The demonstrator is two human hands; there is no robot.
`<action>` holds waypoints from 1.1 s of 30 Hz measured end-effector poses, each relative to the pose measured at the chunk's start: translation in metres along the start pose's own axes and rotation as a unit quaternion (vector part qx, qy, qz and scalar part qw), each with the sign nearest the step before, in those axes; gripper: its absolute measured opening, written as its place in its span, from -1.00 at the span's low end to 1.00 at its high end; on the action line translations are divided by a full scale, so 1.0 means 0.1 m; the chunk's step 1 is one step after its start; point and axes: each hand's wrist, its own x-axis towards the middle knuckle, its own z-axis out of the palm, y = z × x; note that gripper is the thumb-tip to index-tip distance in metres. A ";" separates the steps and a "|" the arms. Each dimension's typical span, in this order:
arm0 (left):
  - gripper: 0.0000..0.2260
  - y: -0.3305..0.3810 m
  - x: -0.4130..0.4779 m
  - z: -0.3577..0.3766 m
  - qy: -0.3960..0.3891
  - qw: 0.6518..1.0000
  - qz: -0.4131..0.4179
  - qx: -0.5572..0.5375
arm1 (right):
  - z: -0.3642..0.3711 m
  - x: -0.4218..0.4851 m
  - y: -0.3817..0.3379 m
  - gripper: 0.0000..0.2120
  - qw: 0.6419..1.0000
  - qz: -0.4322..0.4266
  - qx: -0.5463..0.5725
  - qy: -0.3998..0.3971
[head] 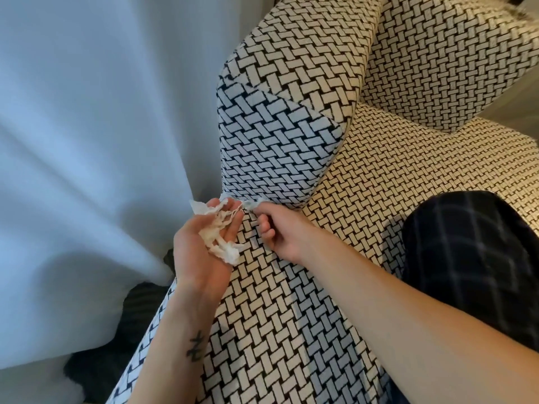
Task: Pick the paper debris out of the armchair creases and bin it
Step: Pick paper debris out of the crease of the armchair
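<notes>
Pinching a paper scrap (251, 204) between thumb and forefinger, your right grip (280, 234) sits at the crease where the armrest (277, 147) meets the seat of the armchair (291, 316). Your left grip (201, 246), just beside it, lies palm up with fingers nearly straight, a crumpled paper wad (217, 228) resting across them.

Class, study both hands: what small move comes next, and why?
Probably pull: the right hand pinches a paper scrap at the armchair crease, so it should draw it free and lay it on the paper wad lying in the left hand; no bin is in view.
</notes>
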 end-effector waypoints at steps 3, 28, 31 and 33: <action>-0.74 -0.01 0.02 0.00 0.008 1.000 0.011 0.006 | 0.03 -0.01 0.00 -0.87 0.998 0.000 0.059 0.004; -0.74 -0.03 -0.02 0.02 0.010 1.000 -0.007 0.017 | 0.11 -0.19 0.09 -0.81 0.990 -0.068 0.007 0.124; -0.74 -0.03 -0.04 0.01 0.008 1.000 -0.003 0.003 | 0.00 -0.34 0.22 -0.85 0.983 -0.130 -0.099 0.089; -0.74 -0.02 -0.02 0.01 0.012 1.000 0.006 -0.025 | -0.11 -0.44 0.31 -0.89 0.967 -0.164 -0.189 0.042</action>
